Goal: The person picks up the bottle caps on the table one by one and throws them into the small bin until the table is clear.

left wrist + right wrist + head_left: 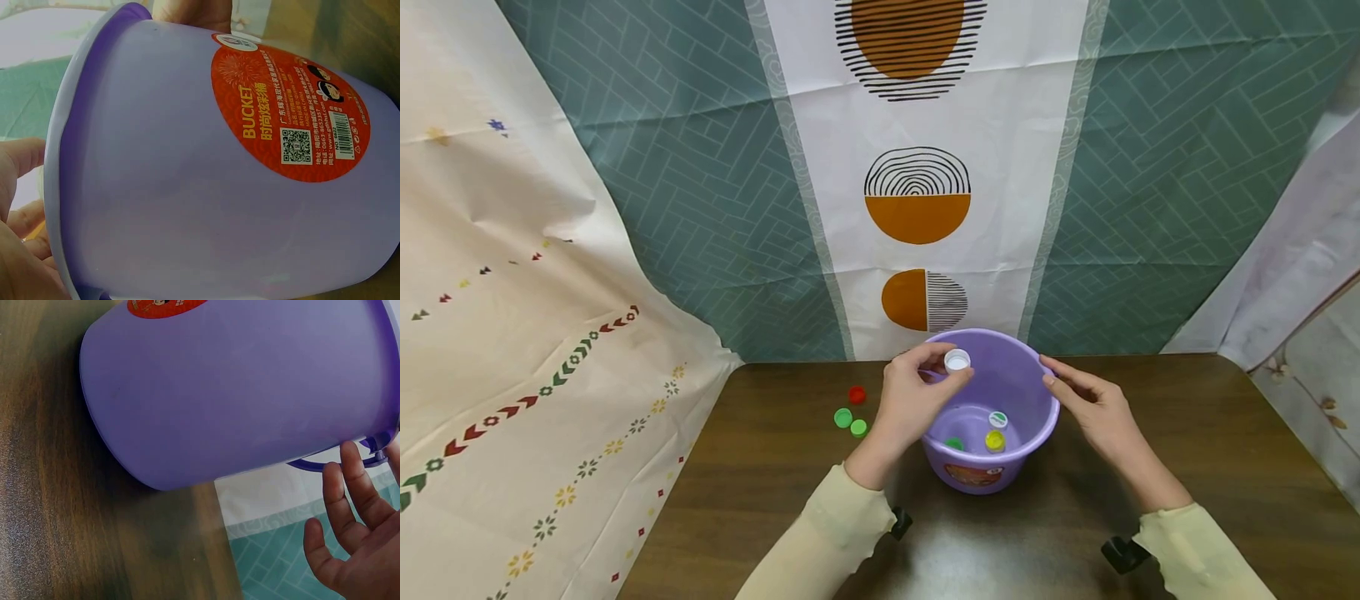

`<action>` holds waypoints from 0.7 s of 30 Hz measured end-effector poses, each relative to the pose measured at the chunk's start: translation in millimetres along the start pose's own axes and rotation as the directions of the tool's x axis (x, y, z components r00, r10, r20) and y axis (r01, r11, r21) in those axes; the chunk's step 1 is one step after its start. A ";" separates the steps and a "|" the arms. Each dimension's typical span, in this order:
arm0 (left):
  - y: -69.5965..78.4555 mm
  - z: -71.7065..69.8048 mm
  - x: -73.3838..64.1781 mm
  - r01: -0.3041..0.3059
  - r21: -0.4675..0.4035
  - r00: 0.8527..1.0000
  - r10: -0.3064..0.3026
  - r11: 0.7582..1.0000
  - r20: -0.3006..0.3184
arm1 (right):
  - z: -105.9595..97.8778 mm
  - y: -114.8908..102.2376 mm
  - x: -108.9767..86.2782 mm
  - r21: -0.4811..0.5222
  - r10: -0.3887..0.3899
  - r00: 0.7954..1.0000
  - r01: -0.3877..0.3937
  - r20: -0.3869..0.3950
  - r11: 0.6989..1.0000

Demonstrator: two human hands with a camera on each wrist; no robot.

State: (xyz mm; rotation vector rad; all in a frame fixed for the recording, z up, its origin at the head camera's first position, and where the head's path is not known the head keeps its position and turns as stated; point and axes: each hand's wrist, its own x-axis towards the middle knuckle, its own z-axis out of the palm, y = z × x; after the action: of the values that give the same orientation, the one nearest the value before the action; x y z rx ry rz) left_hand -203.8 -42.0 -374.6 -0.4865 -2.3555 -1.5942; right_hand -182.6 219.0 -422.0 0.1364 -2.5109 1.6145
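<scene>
My left hand (913, 396) pinches a small white bottle cap (957, 360) between thumb and fingers, over the left part of a purple bucket (1037, 437). At the bucket's right rim, my right hand (1093, 408) holds on with thumb and index finger; the other fingers (337, 494) spread along the outer wall in the right wrist view. Inside the bucket lie a white cap with a green mark (997, 419), a yellow cap (995, 441) and a partly hidden green cap (954, 443). The left wrist view shows the bucket's red label (287, 112); the held cap is hidden there.
Left of the bucket, a red cap (857, 395) and two green caps, one farther left (843, 417) and one nearer the bucket (859, 428), lie on the brown wooden table (760, 500). A patterned curtain (700, 208) hangs behind the table.
</scene>
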 end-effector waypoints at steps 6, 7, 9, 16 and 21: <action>2.0 -0.7 -0.8 0.028 0.081 1.000 -0.029 0.996 0.001 | 0.8 8.3 1.4 -0.010 0.012 1.000 -0.012 -0.003 1.000; 2.1 -0.7 -0.8 0.031 0.083 1.000 -0.031 0.996 0.002 | 0.9 9.6 1.6 -0.012 0.010 1.000 -0.010 -0.003 1.000; 2.4 -0.6 -0.8 0.031 0.077 1.000 -0.031 0.997 0.002 | 1.1 11.5 2.0 -0.014 0.007 1.000 -0.007 -0.005 1.000; 4.1 -1.3 -1.2 0.012 0.034 1.000 -0.011 0.999 -0.013 | 1.1 12.0 2.4 -0.020 0.037 0.999 -0.037 -0.012 0.999; 4.4 -3.3 -1.0 0.002 0.020 0.999 -0.001 1.000 -0.032 | 0.9 11.5 2.5 -0.018 0.024 1.000 -0.024 -0.005 1.000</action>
State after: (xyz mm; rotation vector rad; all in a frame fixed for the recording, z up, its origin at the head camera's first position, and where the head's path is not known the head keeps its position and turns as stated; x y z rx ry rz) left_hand -201.0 -43.6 -370.0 -0.4512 -2.3464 -1.5659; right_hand -186.9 223.0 -432.2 0.1002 -2.5329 1.5983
